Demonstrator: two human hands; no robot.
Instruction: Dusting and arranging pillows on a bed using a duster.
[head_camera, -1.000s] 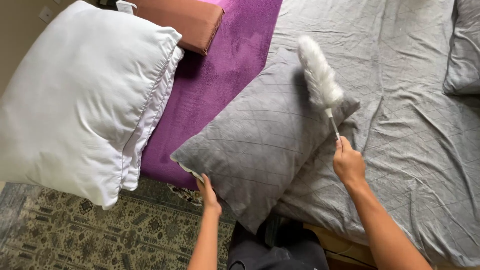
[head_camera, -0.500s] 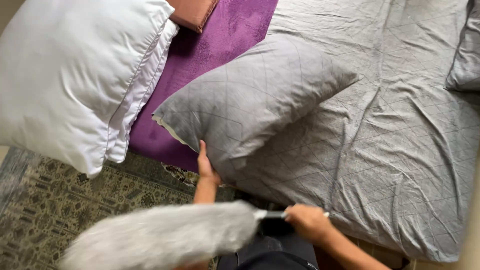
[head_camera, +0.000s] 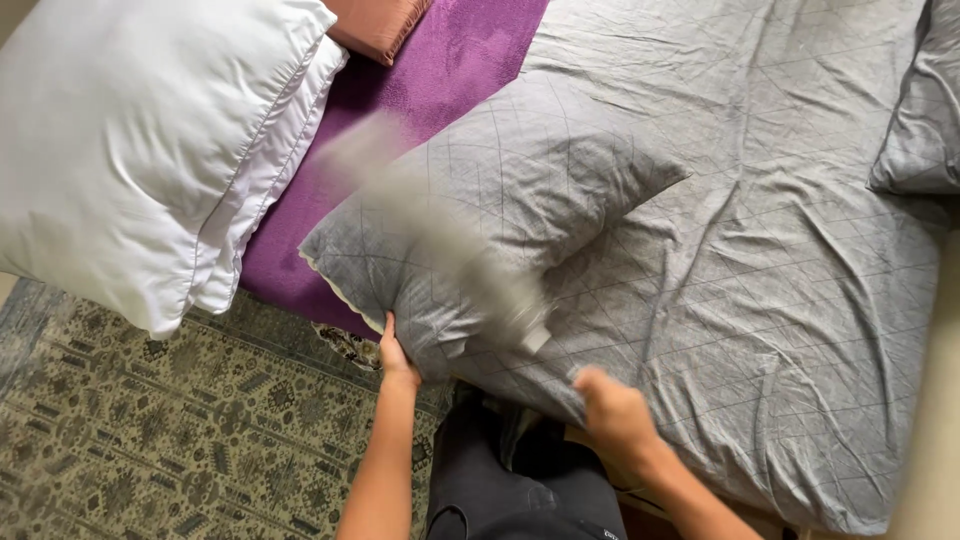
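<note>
Between both hands, grey pillow

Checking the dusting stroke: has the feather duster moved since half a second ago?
Yes. The feather duster, blurred, has swung up from over the patterned rug onto the grey pillow, held by the right hand.

Soft, even daylight, bright without glare. Faint shadows under the grey pillow toward five o'clock. Heavy motion blur on the right hand and the duster, smeared to a grey streak toward eleven o'clock. Elsewhere sharp, creases crisp.
</note>
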